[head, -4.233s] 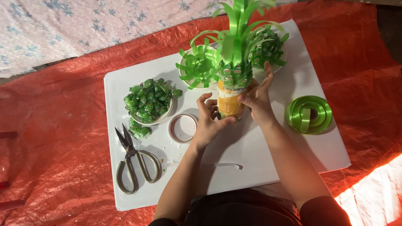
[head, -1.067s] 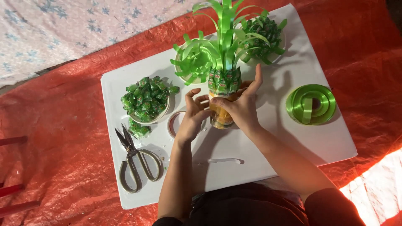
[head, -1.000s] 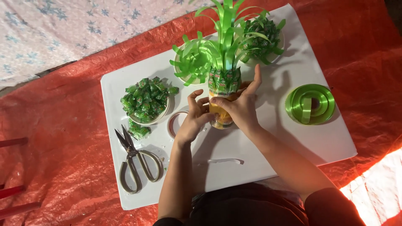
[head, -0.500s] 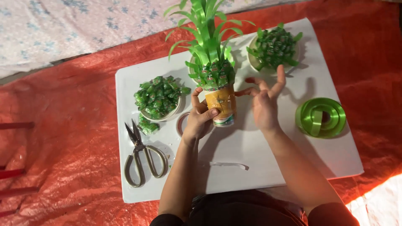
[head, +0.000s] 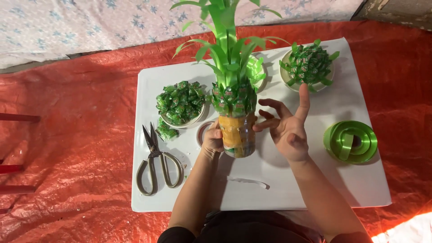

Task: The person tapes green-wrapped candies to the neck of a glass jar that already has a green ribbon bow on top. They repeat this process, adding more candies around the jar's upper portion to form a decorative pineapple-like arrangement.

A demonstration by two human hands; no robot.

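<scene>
Plastic bottle (head: 237,135): L fingers (head: 215,134) gripping.

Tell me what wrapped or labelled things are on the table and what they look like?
Wrapped candies: heap in a bowl, table's left; small, shiny green.
More candies: bowl at far right; green.
Loose candies: beside the scissors; green.
Candy ring: around the bottle; green with red marks.

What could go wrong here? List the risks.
1. The tall bottle craft is held by the left hand alone; the right hand is open beside it, so it might tip.
2. Its ribbon leaves could brush the rear candy bowl.
</scene>
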